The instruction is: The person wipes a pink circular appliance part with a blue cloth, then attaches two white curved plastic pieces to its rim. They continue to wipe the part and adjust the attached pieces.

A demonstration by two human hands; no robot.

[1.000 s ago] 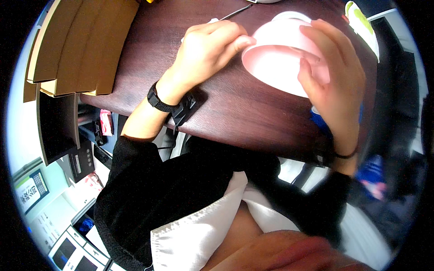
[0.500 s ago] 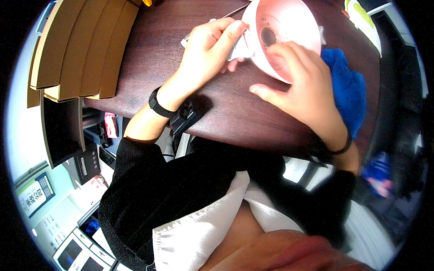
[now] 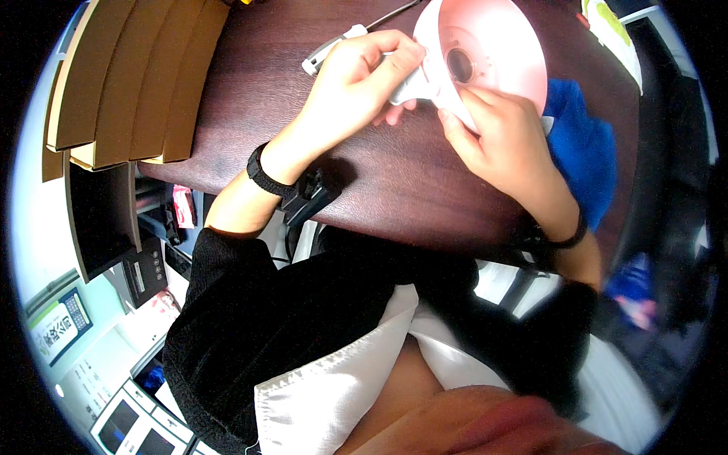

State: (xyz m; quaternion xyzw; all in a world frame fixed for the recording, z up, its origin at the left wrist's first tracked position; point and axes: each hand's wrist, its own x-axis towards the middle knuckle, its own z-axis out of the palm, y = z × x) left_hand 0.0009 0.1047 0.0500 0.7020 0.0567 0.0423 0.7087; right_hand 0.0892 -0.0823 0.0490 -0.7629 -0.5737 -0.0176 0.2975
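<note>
A pink bowl-shaped piece point(image 3: 504, 42) with a dark round disc at its bottom is held tilted over the table, its hollow facing me. From its left side sticks out a pale handle point(image 3: 413, 89). My left hand point(image 3: 353, 87) is closed round that handle. At the bowl's near rim, my right hand point(image 3: 512, 140) pinches the wall, thumb outside and fingers inside. Beyond my left hand lies a white piece point(image 3: 334, 49) with a thin grey cord, partly covered by the hand.
The dark brown table point(image 3: 371, 186) spreads under both hands. A crumpled blue cloth point(image 3: 588, 155) lies right of my right hand. Brown cardboard point(image 3: 144, 80) stands at the left, and a black device point(image 3: 309, 201) sits at the near edge. A white and green packet point(image 3: 610, 34) is far right.
My right hand has moved from open over the bowl to a grip on its near rim. The bowl has shifted slightly right, with my left hand still on the handle.
</note>
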